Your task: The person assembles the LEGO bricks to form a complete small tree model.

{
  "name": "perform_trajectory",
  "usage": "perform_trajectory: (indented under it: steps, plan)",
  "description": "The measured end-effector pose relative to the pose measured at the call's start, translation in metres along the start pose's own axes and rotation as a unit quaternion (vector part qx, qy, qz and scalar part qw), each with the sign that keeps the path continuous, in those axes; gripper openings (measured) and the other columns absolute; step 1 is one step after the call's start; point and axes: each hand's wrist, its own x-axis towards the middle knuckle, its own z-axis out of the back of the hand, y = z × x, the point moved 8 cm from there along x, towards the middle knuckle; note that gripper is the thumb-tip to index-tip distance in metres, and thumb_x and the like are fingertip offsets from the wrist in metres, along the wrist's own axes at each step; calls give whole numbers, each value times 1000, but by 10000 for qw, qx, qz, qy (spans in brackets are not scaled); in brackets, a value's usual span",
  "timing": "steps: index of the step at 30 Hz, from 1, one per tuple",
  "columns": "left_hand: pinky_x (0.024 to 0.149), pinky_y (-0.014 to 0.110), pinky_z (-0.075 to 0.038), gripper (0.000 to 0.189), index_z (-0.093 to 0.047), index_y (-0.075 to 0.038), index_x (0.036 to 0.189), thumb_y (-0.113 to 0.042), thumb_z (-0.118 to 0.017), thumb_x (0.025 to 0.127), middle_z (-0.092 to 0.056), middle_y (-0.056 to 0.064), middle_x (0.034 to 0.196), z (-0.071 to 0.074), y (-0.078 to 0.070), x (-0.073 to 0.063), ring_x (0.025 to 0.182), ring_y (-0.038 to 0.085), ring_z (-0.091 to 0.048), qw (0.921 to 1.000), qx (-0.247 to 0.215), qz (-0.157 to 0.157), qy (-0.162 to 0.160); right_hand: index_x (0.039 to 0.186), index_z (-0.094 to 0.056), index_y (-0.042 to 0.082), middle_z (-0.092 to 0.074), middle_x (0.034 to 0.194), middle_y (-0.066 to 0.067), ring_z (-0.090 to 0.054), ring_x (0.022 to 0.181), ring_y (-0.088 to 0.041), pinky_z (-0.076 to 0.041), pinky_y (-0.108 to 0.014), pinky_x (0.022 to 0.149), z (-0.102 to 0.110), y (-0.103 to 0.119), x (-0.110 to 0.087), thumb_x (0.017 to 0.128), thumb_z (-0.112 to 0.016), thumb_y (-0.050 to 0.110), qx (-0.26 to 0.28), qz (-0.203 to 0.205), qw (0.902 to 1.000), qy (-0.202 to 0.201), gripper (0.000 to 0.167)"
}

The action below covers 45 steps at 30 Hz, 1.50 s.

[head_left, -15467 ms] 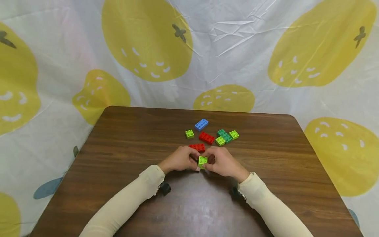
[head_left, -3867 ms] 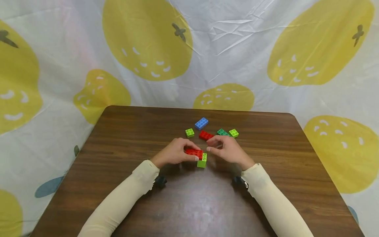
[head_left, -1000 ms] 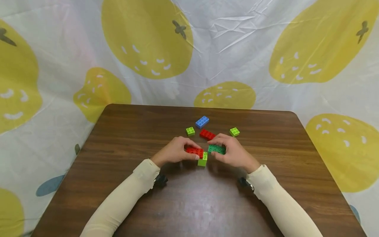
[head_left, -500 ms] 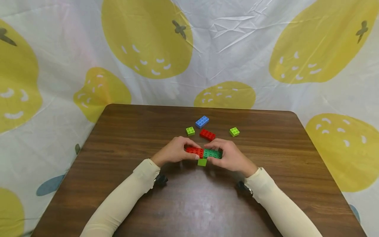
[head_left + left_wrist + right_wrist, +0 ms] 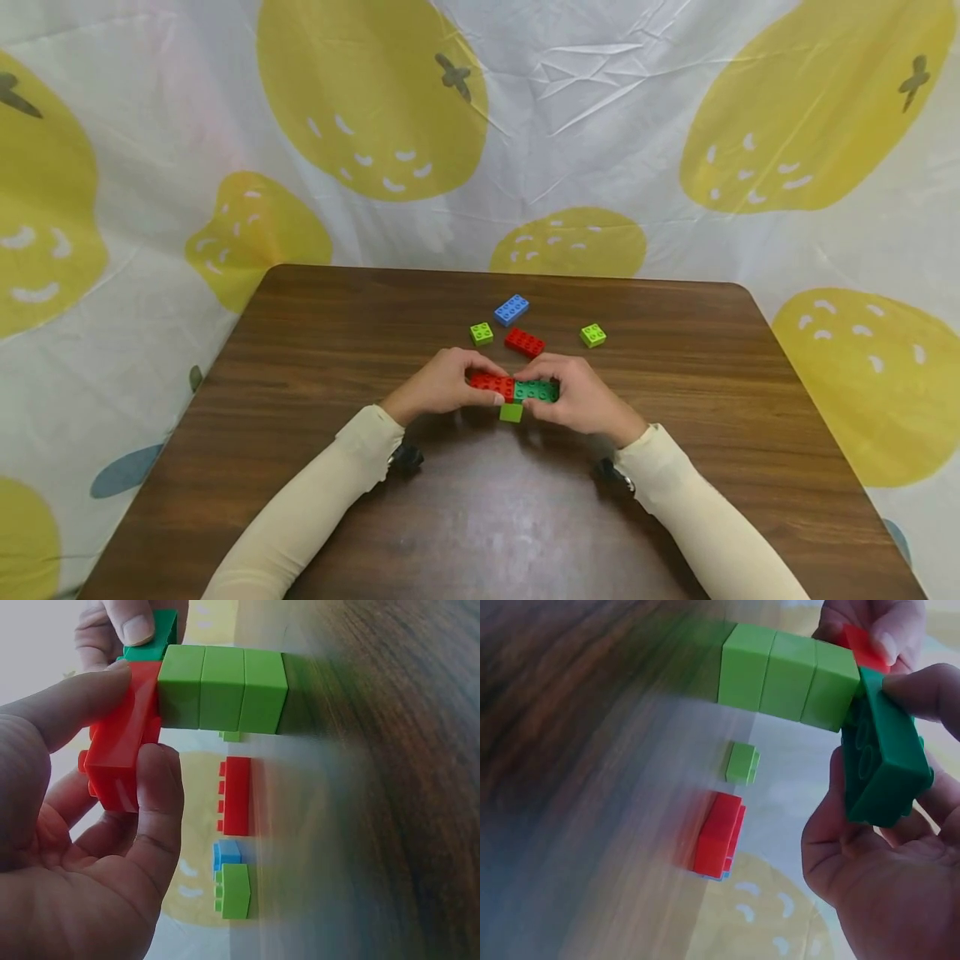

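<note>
A stack of 3 lime green toy bricks (image 5: 222, 688) stands on the table in front of the person. On its top, a red toy brick (image 5: 124, 739) juts out to the left and a green toy brick (image 5: 889, 761) to the right, end to end. My left hand (image 5: 444, 385) pinches the red brick between thumb and fingers. My right hand (image 5: 581, 396) grips the green brick the same way, thumb on the near side. In the head view the hands hide parts of both bricks' outer ends.
Behind the hands lie another red brick (image 5: 524, 342), a blue brick (image 5: 512, 310) and two small lime green bricks, one at left (image 5: 482, 334) and one at right (image 5: 592, 335). The wooden table (image 5: 337, 317) ends at a fruit-patterned cloth (image 5: 420, 233).
The right hand has brought the green brick leftward onto the lime stack, beside the red brick. Earlier the red brick was set on the stack; the left hand has since stayed on it.
</note>
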Motion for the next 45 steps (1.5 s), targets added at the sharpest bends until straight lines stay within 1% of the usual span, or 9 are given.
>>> perform_trajectory:
  steps: [5,8,11,18,24,30,34,39,45]
  plan:
    - [77,28,-52,40,-79,-20,125,-38,-85,90,-77,-1,117,-3,3,-1,91,13,-61,10000,-81,29,27,119,-78,10,-77,113,2,-66,92,-13,-57,-27,76,-3,-1,-1,85,-85,11,-163,-144,9997,114,34]
    - [78,28,-53,39,-78,-20,125,-37,-85,90,-76,-3,116,-4,3,-2,91,13,-61,10000,-62,71,-28,119,-78,9,-77,112,2,-66,92,-12,-56,-26,76,-4,1,-1,85,-85,11,-305,-188,9992,148,35]
    - [79,30,-53,39,-77,-21,125,-35,-85,90,-76,-4,116,-5,2,-4,92,14,-61,9999,-48,106,-104,119,-78,8,-78,110,1,-64,88,-12,-56,-26,73,-4,2,1,84,-86,12,-385,-228,9988,201,36]
    - [81,29,-54,37,-76,-18,124,-32,-85,91,-76,-2,117,-5,-2,-4,95,14,-62,9999,-57,-29,-147,119,-78,7,-78,104,0,-61,80,-11,-55,-24,68,-5,3,2,85,-87,13,-401,-387,9978,352,36]
    - [80,29,-52,34,-77,-19,123,-28,-84,90,-76,-2,116,-4,-3,-5,92,14,-60,9998,-69,20,-158,119,-77,7,-78,103,1,-64,80,-11,-57,-23,67,-5,2,4,85,-88,15,-415,-423,9973,431,36]
    - [76,27,-50,34,-78,-18,122,-29,-85,90,-76,-2,113,-3,-3,-2,87,13,-58,9998,-131,-51,-145,119,-77,9,-77,103,2,-63,81,-9,-57,-24,68,-3,2,4,86,-88,17,-448,-355,9976,396,36]
    - [79,28,-52,35,-77,-19,123,-32,-84,92,-76,-2,116,-2,-1,-1,91,13,-60,9999,-131,-36,-52,119,-77,10,-76,103,3,-63,81,-10,-57,-24,69,-3,2,5,86,-88,17,-443,-355,9977,384,36]
    - [87,32,-58,34,-77,-15,124,-35,-78,97,-77,-1,119,4,1,2,101,15,-67,9996,-288,20,-80,120,-76,10,-77,103,3,-63,82,-10,-57,-26,72,-3,2,5,86,-88,18,-466,-389,9974,389,37]
    - [94,37,-59,36,-77,-10,124,-35,-75,99,-78,-1,114,21,4,16,104,17,-70,9987,-335,49,-383,119,-77,10,-76,101,4,-63,82,-10,-56,-26,73,-2,2,5,85,-88,19,-536,-417,9969,385,36]
